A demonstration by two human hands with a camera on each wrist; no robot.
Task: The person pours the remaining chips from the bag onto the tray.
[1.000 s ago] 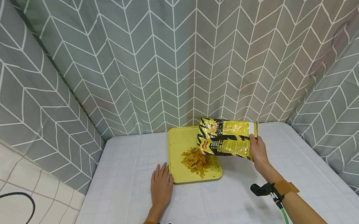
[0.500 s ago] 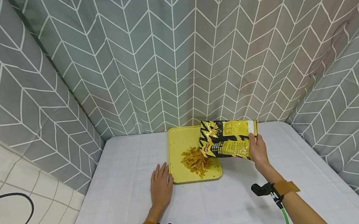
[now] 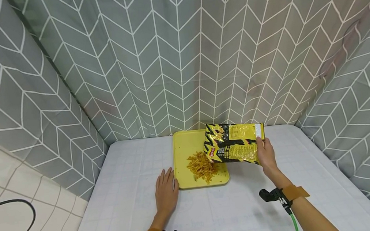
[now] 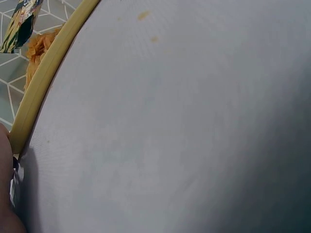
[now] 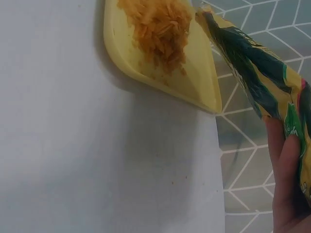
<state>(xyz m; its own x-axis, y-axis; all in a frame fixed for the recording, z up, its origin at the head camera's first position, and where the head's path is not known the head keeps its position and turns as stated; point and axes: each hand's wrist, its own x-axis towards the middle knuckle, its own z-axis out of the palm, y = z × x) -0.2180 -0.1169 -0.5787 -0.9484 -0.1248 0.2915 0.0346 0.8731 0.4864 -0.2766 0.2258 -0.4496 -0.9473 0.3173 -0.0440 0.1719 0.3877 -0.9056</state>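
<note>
My right hand (image 3: pixel 265 156) grips the bottom end of a yellow and black snack bag (image 3: pixel 233 144), held nearly level above the tray's right side with its mouth toward the left. A pile of orange snack sticks (image 3: pixel 202 166) lies on the yellow tray (image 3: pixel 187 144). My left hand (image 3: pixel 166 190) lies flat on the table, fingers straight, fingertips against the tray's front left corner. The right wrist view shows the bag (image 5: pixel 252 73) over the tray (image 5: pixel 204 82) and the sticks (image 5: pixel 160 29). The left wrist view shows the tray rim (image 4: pixel 43 82).
The table (image 3: pixel 141 214) wears a pale grey cloth. Grey chevron curtains (image 3: pixel 180 57) close it in at the back and on both sides. Small crumbs (image 4: pixel 146 19) lie on the cloth by the tray.
The bag has tipped from slanting down toward more level and risen slightly. The left hand and the pile have not moved.
</note>
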